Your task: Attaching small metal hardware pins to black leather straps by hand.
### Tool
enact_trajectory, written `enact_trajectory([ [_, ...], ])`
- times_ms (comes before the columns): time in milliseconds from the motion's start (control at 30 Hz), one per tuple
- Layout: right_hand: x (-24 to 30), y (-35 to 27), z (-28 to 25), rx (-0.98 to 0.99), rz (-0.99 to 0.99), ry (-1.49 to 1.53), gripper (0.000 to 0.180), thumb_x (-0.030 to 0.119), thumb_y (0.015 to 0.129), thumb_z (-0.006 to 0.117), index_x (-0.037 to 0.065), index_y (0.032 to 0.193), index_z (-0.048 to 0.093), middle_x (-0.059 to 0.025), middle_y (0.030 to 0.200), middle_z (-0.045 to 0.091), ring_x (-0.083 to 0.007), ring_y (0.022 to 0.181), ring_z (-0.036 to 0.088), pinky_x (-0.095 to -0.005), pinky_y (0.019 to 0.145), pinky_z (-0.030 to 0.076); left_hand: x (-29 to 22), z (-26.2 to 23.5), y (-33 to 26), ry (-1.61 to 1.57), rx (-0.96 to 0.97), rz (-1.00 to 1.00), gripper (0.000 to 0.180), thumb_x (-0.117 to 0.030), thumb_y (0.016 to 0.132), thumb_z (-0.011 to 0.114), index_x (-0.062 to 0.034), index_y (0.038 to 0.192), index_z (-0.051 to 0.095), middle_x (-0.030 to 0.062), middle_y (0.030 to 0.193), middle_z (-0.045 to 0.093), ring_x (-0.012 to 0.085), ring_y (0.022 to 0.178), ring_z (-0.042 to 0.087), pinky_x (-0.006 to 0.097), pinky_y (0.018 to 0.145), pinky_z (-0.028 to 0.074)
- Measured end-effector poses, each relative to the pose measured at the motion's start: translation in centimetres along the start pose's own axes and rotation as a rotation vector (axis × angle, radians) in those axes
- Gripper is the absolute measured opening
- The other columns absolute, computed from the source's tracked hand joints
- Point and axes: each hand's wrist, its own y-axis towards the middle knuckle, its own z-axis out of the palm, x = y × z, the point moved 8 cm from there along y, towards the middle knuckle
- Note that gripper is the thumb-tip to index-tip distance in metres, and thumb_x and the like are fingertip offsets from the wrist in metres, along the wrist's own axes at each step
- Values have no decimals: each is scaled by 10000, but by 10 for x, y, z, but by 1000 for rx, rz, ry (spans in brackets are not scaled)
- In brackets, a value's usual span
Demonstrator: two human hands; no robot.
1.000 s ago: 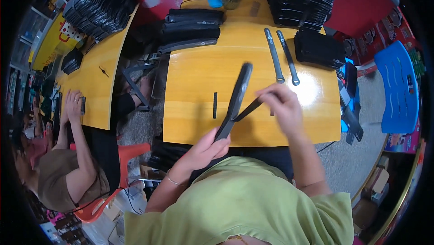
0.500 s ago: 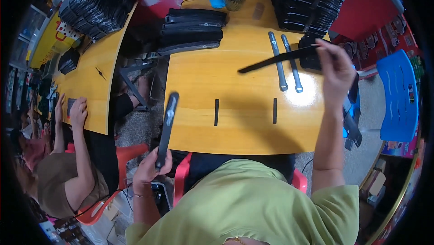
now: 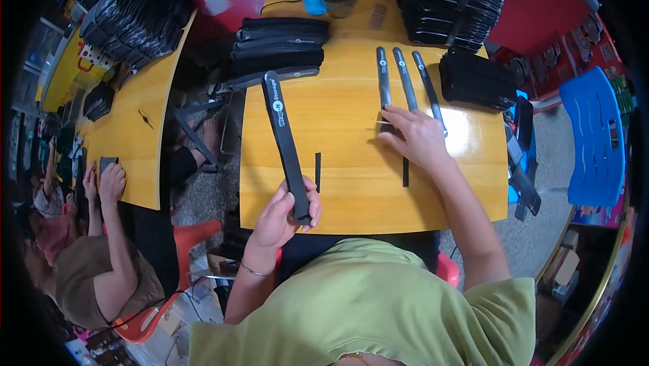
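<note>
Head view: the left hand [image 3: 287,210] has thumb and fingers clamped on the lower end of a black strap [image 3: 282,136] with pale print near its top. This strap is held raised, above the left part of the yellow wooden table [image 3: 358,193], its lower end toward the near edge, its upper end tilted slightly left. Right hand [image 3: 417,137] is over the right half of the surface, fingers slightly bent, fingertips at the near end of a dark grey strap [image 3: 383,79]; whether they pinch it or only press, cannot tell. Just right of that strap lie a second strap [image 3: 401,72] and a third strap [image 3: 424,79], all running lengthwise from the far edge toward the near edge. One short black strip [image 3: 318,173] lies toward the left edge, another strip [image 3: 405,173] below the right hand. Strap piles [image 3: 277,45] sit along the left edge near the far left corner; a tall black stack [image 3: 453,4] fills the far right corner, with a black bundle [image 3: 476,82] by the right edge.
</note>
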Motion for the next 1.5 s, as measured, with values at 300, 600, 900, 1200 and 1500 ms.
enact_trajectory([
  [300, -28, -5, -17, -156, 129, -3, 242, 229, 800, 665, 92, 999, 674, -23, 1070, 661, -212, 850, 654, -308, 711, 522, 5, 8, -6, 51, 70, -12, 368, -202, 924, 400, -27, 1243, 347, 142, 931, 528, 200, 773, 547, 292, 612, 460],
  [600, -46, -21, -11, -185, 248, -80, 260, 257, 822, 645, 100, 1027, 676, -25, 1067, 662, -212, 864, 654, -302, 724, 525, 7, 13, 1, 50, 58, -12, 375, -124, 919, 430, -26, 1270, 342, 138, 1008, 512, 220, 860, 567, 317, 666, 483],
  [900, -17, -12, -8, -118, 122, -27, 292, 271, 794, 668, 124, 1047, 673, -13, 1071, 659, -208, 835, 653, -303, 710, 526, 5, 20, 8, 67, 36, 55, 381, -45, 911, 436, -22, 1278, 336, 126, 1048, 505, 234, 927, 579, 353, 757, 507],
  [1200, 7, -23, -37, -259, 162, 203, 245, 162, 825, 626, 123, 1062, 672, -40, 982, 668, -216, 766, 644, -287, 638, 506, 4, 16, 18, -39, -114, 93, 372, -42, 917, 496, -37, 1264, 364, 119, 1031, 541, 298, 987, 613, 370, 794, 559],
  [1500, 113, -56, -52, -100, -19, 453, 456, 4, 758, 625, 95, 1203, 581, -57, 707, 628, -203, 641, 610, -333, 572, 484, 1, 11, 27, -78, -295, 300, 309, -25, 887, 568, -49, 1163, 431, 113, 1038, 565, 332, 1018, 607, 376, 797, 569],
])
